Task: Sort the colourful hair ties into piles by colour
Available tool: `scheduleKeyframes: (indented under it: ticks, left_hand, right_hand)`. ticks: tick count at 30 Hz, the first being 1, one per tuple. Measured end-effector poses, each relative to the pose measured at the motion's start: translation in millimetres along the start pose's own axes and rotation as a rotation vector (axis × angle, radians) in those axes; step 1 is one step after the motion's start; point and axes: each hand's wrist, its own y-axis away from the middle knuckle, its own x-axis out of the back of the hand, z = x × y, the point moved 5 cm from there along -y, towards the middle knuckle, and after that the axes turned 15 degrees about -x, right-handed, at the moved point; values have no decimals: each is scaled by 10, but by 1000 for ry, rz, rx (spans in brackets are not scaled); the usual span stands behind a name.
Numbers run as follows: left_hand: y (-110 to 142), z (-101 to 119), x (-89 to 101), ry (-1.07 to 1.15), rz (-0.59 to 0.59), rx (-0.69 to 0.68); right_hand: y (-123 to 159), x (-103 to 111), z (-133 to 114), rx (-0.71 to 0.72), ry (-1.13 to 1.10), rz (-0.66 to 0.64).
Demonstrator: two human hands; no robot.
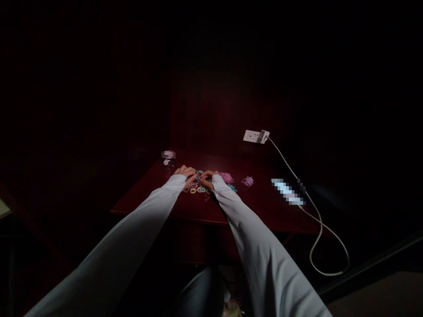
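Note:
Several small coloured rings that look like hair ties (201, 189) lie in a loose pile on the dark red table (178, 207). My left hand (187, 172) is over the left side of the pile, its fingers bent and closed inward. Facing it, my right hand (209, 178) curls its fingers in a pinch at the pile's right side. Whatever sits between the fingers of either hand is too small and dark to name. Just right of my right hand are a heap of pink pieces (226, 177) and some blue ones (232, 188), partly behind my sleeve.
A clear round jar (168, 158) with pinkish contents stands at the back left. Farther right lies a small purple heap (247, 181). A blurred-out bright phone-like device (287, 192) joins a white cable (320, 215) running to a wall socket (253, 136). The room is dark.

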Motion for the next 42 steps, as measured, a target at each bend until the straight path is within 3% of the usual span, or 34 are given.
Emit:
scheduleKeyframes:
  ticks: [7, 15, 27, 34, 42]
  left_hand:
    - [-9, -83, 6, 27, -30, -35]
    - [47, 62, 145, 33, 45, -119]
    - [38, 58, 138, 22, 79, -112]
    - [44, 47, 123, 22, 97, -108]
    - [12, -101, -8, 32, 77, -93]
  right_hand:
    - [0, 34, -14, 9, -22, 22]
    - [-36, -119, 50, 38, 8, 25]
    - [8, -31, -28, 60, 34, 74]
    - [96, 349, 64, 75, 101, 201]
    - [322, 1016, 503, 51, 390, 377]
